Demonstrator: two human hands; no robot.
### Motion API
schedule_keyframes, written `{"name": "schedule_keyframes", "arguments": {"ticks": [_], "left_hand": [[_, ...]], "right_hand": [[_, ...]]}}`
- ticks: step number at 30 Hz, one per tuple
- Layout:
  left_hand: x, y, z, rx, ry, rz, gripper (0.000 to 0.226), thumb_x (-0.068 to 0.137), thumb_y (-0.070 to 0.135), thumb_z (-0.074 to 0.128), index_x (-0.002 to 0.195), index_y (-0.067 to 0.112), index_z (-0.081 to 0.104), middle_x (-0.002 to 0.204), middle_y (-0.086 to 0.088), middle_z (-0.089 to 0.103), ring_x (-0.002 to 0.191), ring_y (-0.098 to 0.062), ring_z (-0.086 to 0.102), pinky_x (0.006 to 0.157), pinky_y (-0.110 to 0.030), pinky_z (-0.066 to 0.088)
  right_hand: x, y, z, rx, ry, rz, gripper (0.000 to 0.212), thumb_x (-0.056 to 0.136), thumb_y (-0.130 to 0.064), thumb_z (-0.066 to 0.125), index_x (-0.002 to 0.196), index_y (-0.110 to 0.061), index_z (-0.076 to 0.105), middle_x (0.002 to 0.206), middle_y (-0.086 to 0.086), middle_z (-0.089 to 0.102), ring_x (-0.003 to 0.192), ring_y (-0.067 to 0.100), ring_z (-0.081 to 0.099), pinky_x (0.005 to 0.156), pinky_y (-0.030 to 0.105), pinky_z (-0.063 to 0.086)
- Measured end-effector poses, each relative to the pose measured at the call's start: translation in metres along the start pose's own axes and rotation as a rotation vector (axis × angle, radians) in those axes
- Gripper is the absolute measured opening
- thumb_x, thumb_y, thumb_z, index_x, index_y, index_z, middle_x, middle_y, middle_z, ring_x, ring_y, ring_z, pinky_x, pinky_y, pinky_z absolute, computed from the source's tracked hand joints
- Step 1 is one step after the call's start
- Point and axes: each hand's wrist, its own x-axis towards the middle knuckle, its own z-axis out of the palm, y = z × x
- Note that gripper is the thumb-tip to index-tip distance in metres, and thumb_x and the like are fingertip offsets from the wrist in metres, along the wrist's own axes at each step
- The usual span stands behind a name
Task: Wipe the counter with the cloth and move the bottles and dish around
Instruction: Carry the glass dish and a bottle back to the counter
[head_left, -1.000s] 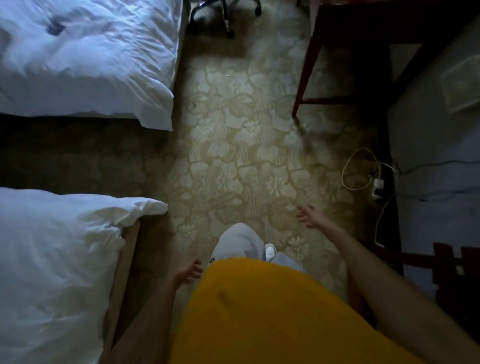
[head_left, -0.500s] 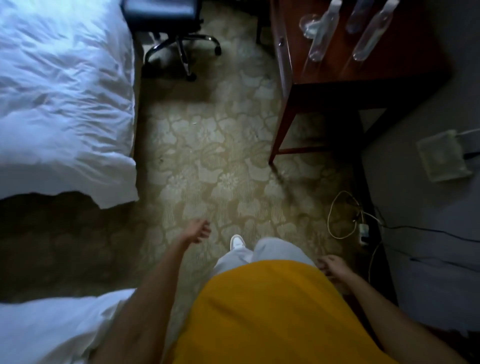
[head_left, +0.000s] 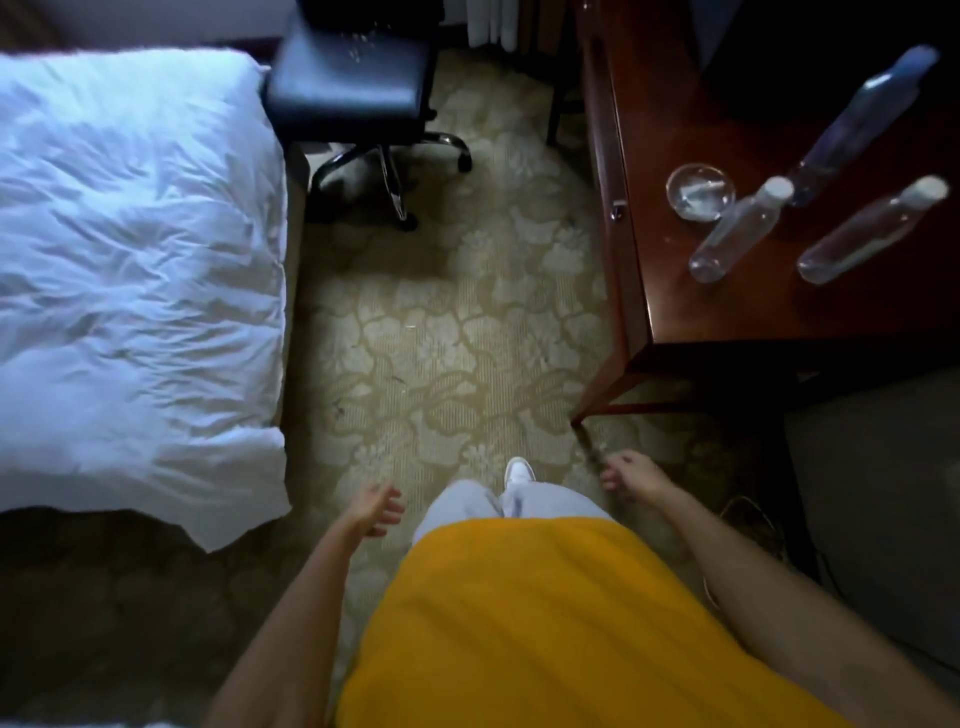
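A dark wooden desk (head_left: 691, 306) stands at the upper right. On it are a small round glass dish (head_left: 700, 192) and three clear bottles: one near the dish (head_left: 740, 231), one to its right (head_left: 872, 231) and a bluish one behind (head_left: 862, 122). No cloth is visible. My left hand (head_left: 375, 508) and my right hand (head_left: 626, 475) hang at my sides over the carpet, fingers loose, holding nothing. Both are well short of the desk.
A bed with a white duvet (head_left: 130, 280) fills the left side. A black swivel chair (head_left: 358, 98) stands at the top centre beside the desk. Patterned carpet (head_left: 441, 338) lies between bed and desk. Cables trail on the floor at right.
I have walked forward; the desk, bottles and dish have come closer and lower in view. My arms have swung, the right hand forward and the left hand back.
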Motion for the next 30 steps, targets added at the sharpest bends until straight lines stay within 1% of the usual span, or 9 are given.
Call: {"name": "schedule_keyframes", "arguments": {"ticks": [4, 7, 10, 13, 15, 20, 22, 24, 30], "left_hand": [[0.016, 0.043, -0.031, 0.025, 0.019, -0.129, 0.019, 0.1, 0.021, 0.049, 0.092, 0.009, 0.061, 0.065, -0.004, 0.065, 0.054, -0.02, 0.055, 0.058, -0.026, 0.036], [0.058, 0.113, -0.057, 0.108, 0.004, -0.091, 0.023, 0.101, 0.025, 0.049, 0.093, 0.009, 0.064, 0.075, -0.006, 0.071, 0.06, -0.019, 0.062, 0.061, -0.027, 0.042], [0.112, 0.21, -0.074, 0.211, -0.041, -0.018, 0.028, 0.102, 0.028, 0.049, 0.106, 0.006, 0.067, 0.087, -0.009, 0.073, 0.068, -0.021, 0.064, 0.067, -0.03, 0.045], [0.138, 0.334, -0.074, 0.389, -0.116, 0.099, 0.035, 0.107, 0.03, 0.045, 0.117, 0.004, 0.066, 0.101, -0.014, 0.073, 0.079, -0.024, 0.066, 0.071, -0.031, 0.047], [0.14, 0.419, -0.063, 0.456, -0.171, 0.225, 0.034, 0.109, 0.03, 0.043, 0.117, 0.006, 0.065, 0.109, -0.016, 0.072, 0.083, -0.025, 0.066, 0.073, -0.03, 0.047], [0.135, 0.592, -0.006, 0.618, -0.327, 0.469, 0.028, 0.108, 0.036, 0.044, 0.11, 0.017, 0.065, 0.113, -0.014, 0.074, 0.083, -0.023, 0.067, 0.071, -0.028, 0.045], [0.121, 0.633, 0.033, 0.664, -0.415, 0.57, 0.031, 0.107, 0.039, 0.048, 0.119, 0.015, 0.065, 0.11, -0.01, 0.075, 0.093, -0.026, 0.069, 0.07, -0.028, 0.046], [0.101, 0.654, 0.076, 0.683, -0.49, 0.697, 0.037, 0.102, 0.041, 0.059, 0.125, 0.012, 0.064, 0.115, -0.01, 0.074, 0.097, -0.024, 0.071, 0.07, -0.029, 0.051], [0.058, 0.671, 0.178, 0.778, -0.592, 1.074, 0.072, 0.073, 0.048, 0.091, 0.131, 0.02, 0.058, 0.129, -0.002, 0.059, 0.105, -0.006, 0.065, 0.087, -0.028, 0.059]], "right_hand": [[0.027, -0.13, -0.014, 0.058, 0.062, -0.14, 0.024, 0.108, -0.025, 0.049, 0.116, -0.01, 0.066, 0.102, 0.011, 0.073, 0.079, 0.017, 0.068, 0.055, 0.022, 0.047], [0.042, -0.188, -0.023, 0.091, 0.08, -0.178, 0.023, 0.108, -0.029, 0.049, 0.115, -0.016, 0.068, 0.103, 0.005, 0.075, 0.083, 0.015, 0.071, 0.061, 0.025, 0.048], [0.062, -0.199, -0.026, 0.164, 0.168, -0.149, 0.025, 0.108, -0.028, 0.049, 0.116, -0.015, 0.069, 0.104, 0.007, 0.076, 0.088, 0.019, 0.073, 0.058, 0.021, 0.047], [0.062, -0.18, -0.018, 0.281, 0.26, 0.03, 0.027, 0.109, -0.026, 0.048, 0.122, -0.011, 0.066, 0.108, 0.009, 0.076, 0.096, 0.027, 0.074, 0.061, 0.025, 0.047], [0.054, -0.164, -0.006, 0.385, 0.324, 0.112, 0.028, 0.11, -0.022, 0.046, 0.126, -0.007, 0.063, 0.115, 0.015, 0.074, 0.089, 0.022, 0.071, 0.062, 0.025, 0.048], [0.033, -0.15, 0.019, 0.674, 0.49, 0.216, 0.029, 0.108, -0.022, 0.049, 0.126, -0.003, 0.064, 0.115, 0.022, 0.074, 0.081, 0.018, 0.07, 0.065, 0.027, 0.053], [0.03, -0.159, 0.02, 0.785, 0.619, 0.171, 0.027, 0.102, -0.036, 0.058, 0.115, -0.014, 0.068, 0.11, 0.016, 0.077, 0.086, 0.022, 0.074, 0.08, 0.039, 0.06], [0.025, -0.177, 0.015, 0.879, 0.785, 0.102, 0.027, 0.096, -0.04, 0.067, 0.112, -0.017, 0.069, 0.104, 0.007, 0.077, 0.096, 0.026, 0.074, 0.089, 0.04, 0.058], [0.027, -0.217, -0.038, 0.983, 1.146, -0.019, 0.055, 0.077, -0.052, 0.085, 0.12, -0.026, 0.062, 0.108, -0.004, 0.07, 0.096, 0.009, 0.069, 0.083, 0.024, 0.054]]}}
